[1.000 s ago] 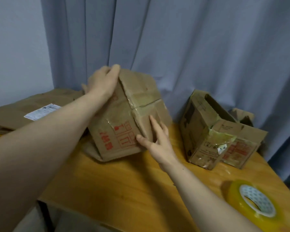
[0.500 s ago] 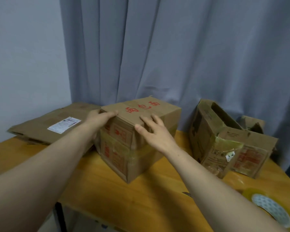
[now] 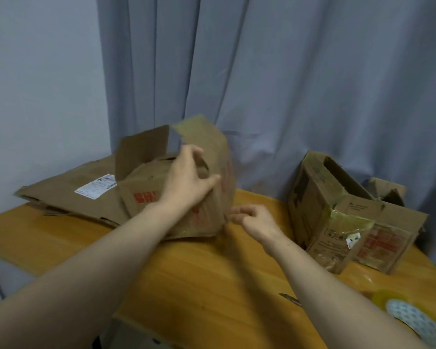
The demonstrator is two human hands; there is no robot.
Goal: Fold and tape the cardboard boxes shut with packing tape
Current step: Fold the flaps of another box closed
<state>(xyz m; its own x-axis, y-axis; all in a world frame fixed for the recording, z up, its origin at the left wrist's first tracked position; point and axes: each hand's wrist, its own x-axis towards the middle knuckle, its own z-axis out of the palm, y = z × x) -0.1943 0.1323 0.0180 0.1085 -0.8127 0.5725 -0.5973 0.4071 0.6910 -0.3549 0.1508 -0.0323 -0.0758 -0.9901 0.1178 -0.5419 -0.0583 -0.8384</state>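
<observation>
tape (image 3: 413, 321) at 4 o'clock, nearest me, on the table (image 3: 199, 273), untouched. Parked in right-hand reach for later, I'd say. right hand (image 3: 256, 219) at 1 o'clock, fingers loosely curled, holding nothing, just beside the lower right corner of the box (image 3: 139, 187); probably there to steady it. box sits at 12, upright on the table, top open, two flaps standing. left hand (image 3: 186, 181) is on top of it, fingers curled, thumb out, at the right flap (image 3: 212, 139). Blurred, so can't tell if I actually clamp it. Reads as the fold step; taping not started. second box (image 3: 337, 222) at 2 o'clock, well apart, flaps open. flat cardboard (image 3: 68, 195) at 10, behind the box. curtain (image 3: 287, 84) at the back.
</observation>
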